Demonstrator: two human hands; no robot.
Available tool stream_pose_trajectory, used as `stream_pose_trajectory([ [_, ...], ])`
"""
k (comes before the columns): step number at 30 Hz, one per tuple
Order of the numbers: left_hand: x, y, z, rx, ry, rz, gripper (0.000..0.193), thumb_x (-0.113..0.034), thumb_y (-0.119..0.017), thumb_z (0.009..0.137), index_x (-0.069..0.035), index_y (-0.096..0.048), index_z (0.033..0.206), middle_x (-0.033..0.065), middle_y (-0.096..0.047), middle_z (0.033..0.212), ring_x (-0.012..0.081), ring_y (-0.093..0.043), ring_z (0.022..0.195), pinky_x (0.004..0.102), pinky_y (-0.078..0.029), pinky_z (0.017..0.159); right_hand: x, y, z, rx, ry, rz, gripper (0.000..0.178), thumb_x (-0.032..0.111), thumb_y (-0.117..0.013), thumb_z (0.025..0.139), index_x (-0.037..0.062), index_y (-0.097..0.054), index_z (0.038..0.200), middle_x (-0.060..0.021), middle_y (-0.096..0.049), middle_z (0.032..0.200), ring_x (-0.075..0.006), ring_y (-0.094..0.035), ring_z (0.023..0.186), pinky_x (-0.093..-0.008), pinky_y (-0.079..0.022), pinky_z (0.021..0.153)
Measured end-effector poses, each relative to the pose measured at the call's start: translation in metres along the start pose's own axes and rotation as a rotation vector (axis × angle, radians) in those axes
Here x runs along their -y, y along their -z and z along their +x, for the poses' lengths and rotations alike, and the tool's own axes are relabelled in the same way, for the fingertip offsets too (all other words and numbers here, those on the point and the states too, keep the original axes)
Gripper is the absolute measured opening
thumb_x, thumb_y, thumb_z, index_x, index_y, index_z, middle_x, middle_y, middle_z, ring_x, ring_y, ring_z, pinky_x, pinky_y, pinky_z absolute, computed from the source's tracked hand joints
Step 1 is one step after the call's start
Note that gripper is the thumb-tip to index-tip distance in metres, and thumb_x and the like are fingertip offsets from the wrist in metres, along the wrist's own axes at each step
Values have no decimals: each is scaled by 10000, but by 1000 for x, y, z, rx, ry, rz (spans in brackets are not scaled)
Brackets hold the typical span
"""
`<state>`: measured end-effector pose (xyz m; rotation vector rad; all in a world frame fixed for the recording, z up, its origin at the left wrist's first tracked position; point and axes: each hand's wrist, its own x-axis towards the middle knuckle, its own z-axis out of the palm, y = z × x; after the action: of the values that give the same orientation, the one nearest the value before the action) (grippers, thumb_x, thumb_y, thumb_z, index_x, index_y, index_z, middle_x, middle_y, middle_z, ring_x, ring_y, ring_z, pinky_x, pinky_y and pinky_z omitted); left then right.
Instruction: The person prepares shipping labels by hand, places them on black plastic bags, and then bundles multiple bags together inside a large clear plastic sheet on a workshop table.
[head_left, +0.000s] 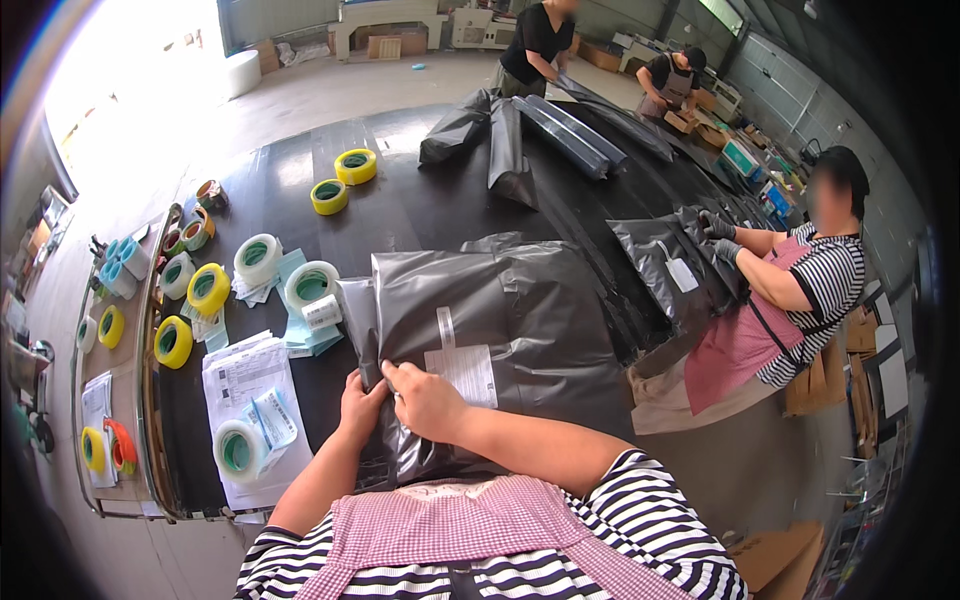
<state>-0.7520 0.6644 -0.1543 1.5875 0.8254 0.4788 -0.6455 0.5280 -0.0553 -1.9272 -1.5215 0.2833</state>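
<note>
A large dark grey plastic mailing bag [560, 330] lies in front of me on the black table, with a white paper label [465, 372] and a narrow white strip on its top face. My left hand [360, 408] grips the bag's left edge, its fingers curled at the folded plastic. Right beside it, my right hand [425, 402] is closed on the same fold, thumb and forefinger pinching the plastic near the label. The bag's contents are hidden. Left of the bag sit a roll of clear tape [313, 284] and a small white label roll [322, 312].
Printed sheets [252, 385] lie on the left, with a clear tape roll [240, 450] on them. Several yellow tape rolls [209, 288] stand nearby. At right, a gloved co-worker handles another grey bag [660, 265]. More grey bags [510, 150] lie at the far side, near another person.
</note>
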Motion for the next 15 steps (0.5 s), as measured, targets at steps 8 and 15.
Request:
stream_pose_trajectory([
  [8, 56, 18, 24, 196, 285, -663, 334, -221, -643, 903, -19, -672, 1168, 108, -556, 1312, 258, -579, 1142, 349, -434, 1022, 16, 29, 1, 347, 15, 270, 610, 177, -720, 865, -16, -459, 1381, -176, -578, 1242, -249, -651, 976, -357, -543, 852],
  [15, -41, 24, -13, 330, 413, -626, 578, -410, -679, 920, -30, -507, 1320, 84, -609, 1218, 200, -584, 1083, 360, -446, 961, -167, 188, -61, -482, -547, -145, 593, 421, -709, 887, 22, -578, 1305, -111, -637, 1199, -218, -605, 1090, -349, -479, 945],
])
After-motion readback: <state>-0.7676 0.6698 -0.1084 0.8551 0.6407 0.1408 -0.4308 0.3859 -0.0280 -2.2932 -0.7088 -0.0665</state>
